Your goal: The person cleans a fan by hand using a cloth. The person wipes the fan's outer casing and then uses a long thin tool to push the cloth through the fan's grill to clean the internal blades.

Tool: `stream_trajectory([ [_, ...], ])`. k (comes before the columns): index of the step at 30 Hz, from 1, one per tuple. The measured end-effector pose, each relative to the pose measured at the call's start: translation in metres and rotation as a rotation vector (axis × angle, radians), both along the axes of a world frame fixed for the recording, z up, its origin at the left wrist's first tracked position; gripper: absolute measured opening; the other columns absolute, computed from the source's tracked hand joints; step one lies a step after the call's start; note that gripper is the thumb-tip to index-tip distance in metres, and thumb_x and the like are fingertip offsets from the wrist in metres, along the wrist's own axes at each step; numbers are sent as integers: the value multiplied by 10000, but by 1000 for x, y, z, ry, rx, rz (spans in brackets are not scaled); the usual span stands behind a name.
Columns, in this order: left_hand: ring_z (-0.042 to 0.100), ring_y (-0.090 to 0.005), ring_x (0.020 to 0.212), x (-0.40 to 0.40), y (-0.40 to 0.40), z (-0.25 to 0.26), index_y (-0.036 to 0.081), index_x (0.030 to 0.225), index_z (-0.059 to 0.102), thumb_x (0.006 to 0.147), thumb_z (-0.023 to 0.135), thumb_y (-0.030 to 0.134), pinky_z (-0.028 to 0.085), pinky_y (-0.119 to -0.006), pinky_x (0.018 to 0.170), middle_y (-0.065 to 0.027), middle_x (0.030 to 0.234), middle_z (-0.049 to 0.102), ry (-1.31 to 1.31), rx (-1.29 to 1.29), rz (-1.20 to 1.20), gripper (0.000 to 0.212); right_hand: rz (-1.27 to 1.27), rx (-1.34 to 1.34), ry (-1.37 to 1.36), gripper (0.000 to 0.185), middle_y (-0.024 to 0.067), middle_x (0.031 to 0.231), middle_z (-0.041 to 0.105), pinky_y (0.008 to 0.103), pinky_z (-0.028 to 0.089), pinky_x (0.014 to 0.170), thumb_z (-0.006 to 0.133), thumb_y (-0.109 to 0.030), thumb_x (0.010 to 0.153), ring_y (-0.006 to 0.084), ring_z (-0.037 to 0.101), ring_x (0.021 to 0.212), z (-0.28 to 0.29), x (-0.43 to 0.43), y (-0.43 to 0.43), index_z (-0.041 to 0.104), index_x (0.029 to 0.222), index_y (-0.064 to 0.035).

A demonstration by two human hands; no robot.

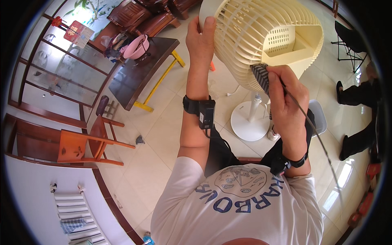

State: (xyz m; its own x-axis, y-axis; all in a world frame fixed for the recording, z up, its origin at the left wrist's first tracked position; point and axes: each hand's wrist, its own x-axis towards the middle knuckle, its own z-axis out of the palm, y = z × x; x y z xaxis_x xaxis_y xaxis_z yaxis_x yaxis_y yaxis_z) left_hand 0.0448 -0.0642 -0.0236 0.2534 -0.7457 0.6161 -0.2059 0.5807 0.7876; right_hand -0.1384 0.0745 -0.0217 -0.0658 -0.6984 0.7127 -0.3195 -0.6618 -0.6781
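Note:
Before me stands a cream-coloured pedestal fan with a slatted rear grille (237, 39) and a motor housing opening. Its round white base (249, 125) rests on the tiled floor. My left hand (200, 41) grips the pale rim at the left of the fan head, thumb uppermost. Between the fingers of my right hand (288, 98) is a grey striped cloth (259, 76), touching the slats at the lower edge of the opening. A thin dark rod (320, 141) also runs from that hand towards the lower right. Whether cloth and rod are joined is hidden by my fingers.
A dark table (147, 72) with yellow legs carries a pink basin (137, 47) and piled cloths. An orange wooden chair (98, 142) and a grey rag (140, 140) are at left. On the right are a plastic tub (318, 118), a person's legs (358, 95) and a black folding chair (349, 36).

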Motion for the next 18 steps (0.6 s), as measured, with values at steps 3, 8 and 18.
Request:
stream_trajectory([
  [3,553,-150,879,5,-4,0,-62,1182,522,829,635,482,447,-277,807,-98,989,606,-28,41,25,657,148,115,-108,68,59,612,538,237,386,515,550,-5,886,97,484,554,-4,-3,-4,605,905,31],
  [8,553,-150,870,4,-2,-3,-57,1192,519,837,627,462,446,-280,800,-85,975,607,-4,6,21,638,27,116,-86,82,54,619,548,228,388,525,545,-7,891,80,476,559,1,-10,9,614,913,30],
  [18,537,-152,876,5,-2,-2,-55,1198,514,849,618,452,434,-277,821,-87,988,592,7,33,15,624,89,109,-127,104,-11,596,507,202,333,484,533,-20,904,41,427,529,-3,-17,19,625,922,26],
])
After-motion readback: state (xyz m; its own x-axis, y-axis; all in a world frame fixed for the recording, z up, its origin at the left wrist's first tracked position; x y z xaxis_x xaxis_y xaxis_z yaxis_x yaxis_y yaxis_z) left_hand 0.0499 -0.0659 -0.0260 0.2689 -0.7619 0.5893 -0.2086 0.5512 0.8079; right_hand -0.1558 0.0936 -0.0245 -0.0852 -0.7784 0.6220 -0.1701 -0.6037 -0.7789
